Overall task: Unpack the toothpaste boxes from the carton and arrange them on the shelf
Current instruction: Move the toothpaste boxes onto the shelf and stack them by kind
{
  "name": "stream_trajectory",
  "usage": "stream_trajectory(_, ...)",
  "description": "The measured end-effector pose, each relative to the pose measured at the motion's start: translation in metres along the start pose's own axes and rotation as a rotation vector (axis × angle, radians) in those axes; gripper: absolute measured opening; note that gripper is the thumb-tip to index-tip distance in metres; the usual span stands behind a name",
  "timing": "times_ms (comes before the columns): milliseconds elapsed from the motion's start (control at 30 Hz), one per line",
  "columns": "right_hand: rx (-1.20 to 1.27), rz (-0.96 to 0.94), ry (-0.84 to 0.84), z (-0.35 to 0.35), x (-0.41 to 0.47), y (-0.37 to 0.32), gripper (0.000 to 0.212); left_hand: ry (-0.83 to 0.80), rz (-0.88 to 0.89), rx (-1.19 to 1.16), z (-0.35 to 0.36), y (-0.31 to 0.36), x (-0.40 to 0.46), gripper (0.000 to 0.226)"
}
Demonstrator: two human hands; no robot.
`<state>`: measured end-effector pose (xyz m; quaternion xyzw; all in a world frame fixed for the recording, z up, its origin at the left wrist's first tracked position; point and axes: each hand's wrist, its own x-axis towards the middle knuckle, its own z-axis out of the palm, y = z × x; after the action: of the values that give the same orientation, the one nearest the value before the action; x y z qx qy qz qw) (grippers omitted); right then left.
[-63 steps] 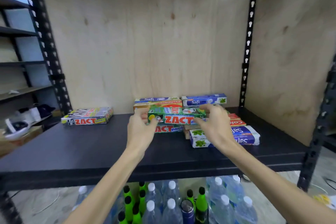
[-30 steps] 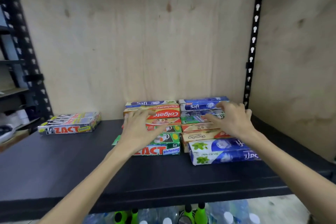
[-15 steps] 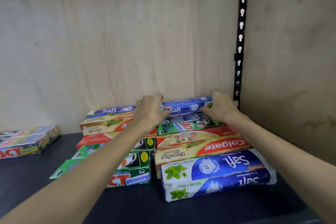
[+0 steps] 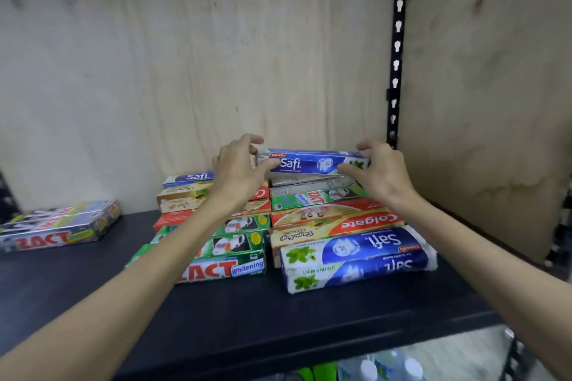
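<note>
At the far left of the black shelf lies a wrapped pack of Zact boxes, well apart from everything else. Further right stands the left stack of toothpaste boxes, with a green Zact Whitening box at its front edge and a blue Safi box at the back, close to the plywood back wall. The left forearm crosses over this stack, and the left hand is clenched on the left end of a blue Safi box, thumb under its front face and fingers curled over the top. That box is level and lengthwise across the view, at the top rear of the right stack; whether it touches the box beneath cannot be told. The right hand pinches its right end the same way, fingertips on the top edge and thumb on the front face. Below, the right stack shows a green Zact box, a red Colgate box printed upside down to the viewer, and 2 wide blue Safi packs at the front. Just right of the hands a black slotted upright runs up the corner beside the plywood side wall.
</note>
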<state>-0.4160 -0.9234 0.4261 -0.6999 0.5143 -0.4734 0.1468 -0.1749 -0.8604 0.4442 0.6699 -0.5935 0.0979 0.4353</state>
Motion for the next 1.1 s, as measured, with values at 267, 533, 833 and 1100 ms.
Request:
stream_trajectory(267, 0.062, -0.177, -0.050, -0.004, -0.105, -0.061, 0.057, -0.010, -0.030, -0.247, -0.100, -0.033, -0.110, 0.034)
stream_trajectory(533, 0.056, -0.347, -0.164, 0.021, -0.175, -0.099, 0.059, -0.052, -0.110, -0.158, -0.165, -0.092, -0.192, 0.038)
stream_trajectory(833, -0.316, -0.501, -0.037, 0.029, -0.200, -0.075, 0.062, -0.173, -0.148, -0.065, -0.161, -0.105, -0.205, 0.048)
stream_trajectory(1100, -0.473, -0.416, -0.088, 0.032, -0.183, -0.068, 0.087, -0.245, -0.149, -0.025, -0.161, -0.106, -0.198, 0.061)
